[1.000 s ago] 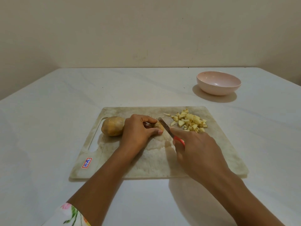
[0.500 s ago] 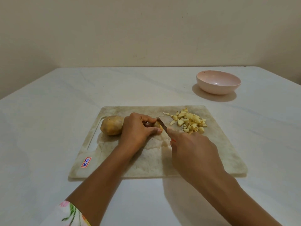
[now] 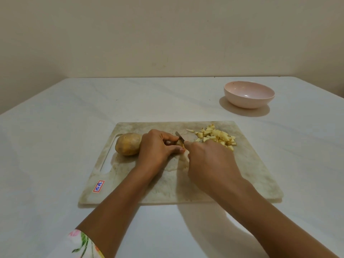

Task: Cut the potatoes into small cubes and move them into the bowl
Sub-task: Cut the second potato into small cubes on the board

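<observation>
A worn cutting board (image 3: 256,170) lies on the white table. On its left part rests a whole brown potato (image 3: 128,143). My left hand (image 3: 158,148) pins a small potato piece (image 3: 179,143) to the board, mostly hidden under the fingers. My right hand (image 3: 210,162) grips a knife (image 3: 179,136) whose blade sits against that piece; the handle is hidden in the fist. A heap of pale potato cubes (image 3: 217,136) lies at the board's far right. A pink bowl (image 3: 249,96) stands beyond the board to the right, with nothing seen inside.
A small red and blue sticker (image 3: 98,186) marks the board's near left corner, and a handle slot (image 3: 107,157) runs along its left edge. The table (image 3: 55,127) meets a plain beige wall at the back.
My right hand has slid left and forward with the knife, so less blade and no red handle shows. The left hand stays on the potato piece.
</observation>
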